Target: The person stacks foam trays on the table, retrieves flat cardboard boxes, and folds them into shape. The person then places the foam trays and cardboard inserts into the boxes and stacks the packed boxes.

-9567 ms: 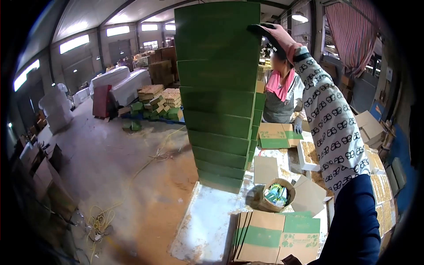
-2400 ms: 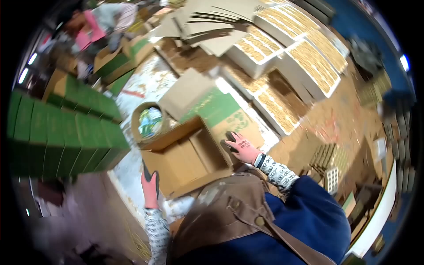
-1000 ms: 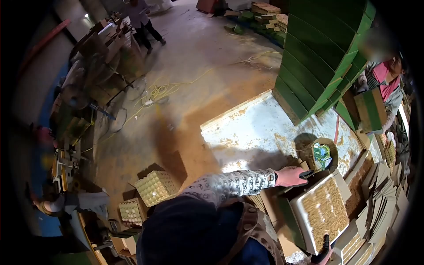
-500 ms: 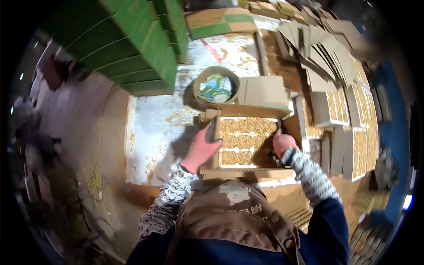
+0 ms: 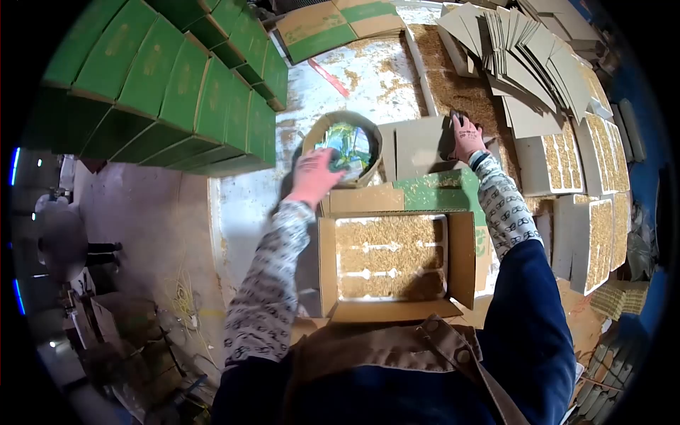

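My left hand (image 5: 315, 173), in a pink glove with dark fingertips, reaches over the near left rim of a round tub (image 5: 377, 152). Its fingers extend towards the colourful green and blue packets (image 5: 348, 144) inside, and I see nothing held in them. My right hand (image 5: 467, 139), gloved alike, has its fingers curled at the right edge of a flat cardboard sheet (image 5: 425, 147). In front of me stands an open carton (image 5: 327, 265) with its flaps spread. It holds a white foam tray (image 5: 338, 283) filled with brown, grain-like material (image 5: 386, 248).
Green cartons (image 5: 177, 85) are stacked at the left. At the right stand several filled white foam blocks (image 5: 559, 159), with fanned grey cardboard sheets (image 5: 520, 67) on top of some. A flattened carton (image 5: 319, 32) lies at the far end of the white worktable (image 5: 244, 205).
Both hands have left the carton's sides and moved away from me, the left to the tub, the right to the cardboard sheet. The carton's far flap now lies folded outward, and my view has shifted.
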The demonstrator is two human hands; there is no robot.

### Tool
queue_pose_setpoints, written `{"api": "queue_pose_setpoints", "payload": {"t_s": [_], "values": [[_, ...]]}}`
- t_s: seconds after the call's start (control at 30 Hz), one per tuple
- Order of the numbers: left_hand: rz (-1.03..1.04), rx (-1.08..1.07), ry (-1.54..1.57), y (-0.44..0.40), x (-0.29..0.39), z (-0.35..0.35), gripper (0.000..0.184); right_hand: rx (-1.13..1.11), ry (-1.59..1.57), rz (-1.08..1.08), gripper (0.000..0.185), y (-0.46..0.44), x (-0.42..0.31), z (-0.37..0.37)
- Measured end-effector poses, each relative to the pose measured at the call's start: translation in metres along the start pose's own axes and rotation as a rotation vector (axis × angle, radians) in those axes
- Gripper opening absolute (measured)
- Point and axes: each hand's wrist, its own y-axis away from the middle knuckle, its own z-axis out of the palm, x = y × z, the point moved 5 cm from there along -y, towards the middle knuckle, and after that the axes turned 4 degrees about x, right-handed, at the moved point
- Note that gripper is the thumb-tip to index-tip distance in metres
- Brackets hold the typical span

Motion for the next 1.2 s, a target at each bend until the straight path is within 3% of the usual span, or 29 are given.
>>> {"api": "queue_pose_setpoints", "payload": {"t_s": [0.03,0.1,0.13,0.2,0.3,0.37,0.4,0.5,0.6,0.77,0.83,0.87,0.9,0.97,1.03,1.1,1.13,1.17,1.2], "values": [[0.134,-0.023,-0.234,-0.016,-0.001,0.024,0.052,0.007,0.04,-0.042,0.086,-0.012,0.002,0.009],[0.194,-0.053,-0.194,-0.026,-0.016,0.065,0.048,-0.014,-0.036,-0.293,0.046,-0.02,0.007,-0.004],[0.058,-0.273,-0.184,-0.035,-0.014,0.063,0.047,-0.019,-0.043,-0.283,0.039,-0.02,0.018,-0.012],[0.02,-0.277,-0.091,-0.034,-0.017,0.054,0.037,0.082,-0.233,-0.281,0.027,-0.003,0.033,-0.052],[-0.057,-0.294,0.057,-0.027,-0.026,0.038,0.025,0.078,-0.545,-0.163,0.026,0.031,0.049,-0.106],[-0.11,-0.305,0.048,-0.022,-0.034,0.027,0.027,0.242,-0.588,-0.183,0.032,0.057,0.045,-0.12],[-0.031,-0.246,0.065,-0.02,-0.035,0.02,0.029,0.33,-0.606,-0.193,0.036,0.071,0.04,-0.13],[0.067,-0.137,0.103,-0.008,-0.029,-0.011,0.035,0.373,-0.45,-0.134,0.037,0.109,0.017,-0.162],[-0.015,-0.132,0.216,0.004,-0.029,-0.032,0.036,0.51,-0.41,-0.09,0.034,0.134,0.01,-0.174],[0.036,0.079,0.366,0.033,0.003,-0.073,0.033,0.629,-0.485,-0.047,0.034,0.168,0.0,-0.203],[0.313,0.443,0.176,0.068,0.06,-0.111,0.034,0.699,-0.516,-0.043,0.035,0.189,-0.006,-0.218],[0.46,0.487,0.13,0.093,0.092,-0.119,0.034,0.754,-0.563,-0.086,0.036,0.199,-0.013,-0.225],[0.561,0.323,0.149,0.114,0.119,-0.107,0.032,0.784,-0.624,-0.12,0.035,0.213,-0.032,-0.24],[0.766,0.012,-0.238,0.162,0.155,-0.05,0.038,0.816,-0.529,-0.337,0.034,0.235,-0.073,-0.246],[0.765,-0.055,-0.458,0.197,0.108,-0.019,0.052,0.404,-0.402,-0.626,0.028,0.261,-0.116,-0.238],[0.373,-0.086,-0.102,0.19,0.116,-0.094,0.066,0.313,-0.272,-0.845,0.025,0.296,-0.131,-0.201],[0.252,0.006,-0.126,0.193,0.099,-0.11,0.073,0.132,-0.297,-0.807,0.025,0.299,-0.131,-0.17],[0.062,0.166,-0.133,0.205,0.077,-0.101,0.063,-0.058,-0.325,-0.77,0.026,0.306,-0.132,-0.137],[-0.052,0.155,0.227,0.213,0.059,-0.078,0.058,-0.074,-0.29,-0.838,0.026,0.307,-0.135,-0.106]]}}
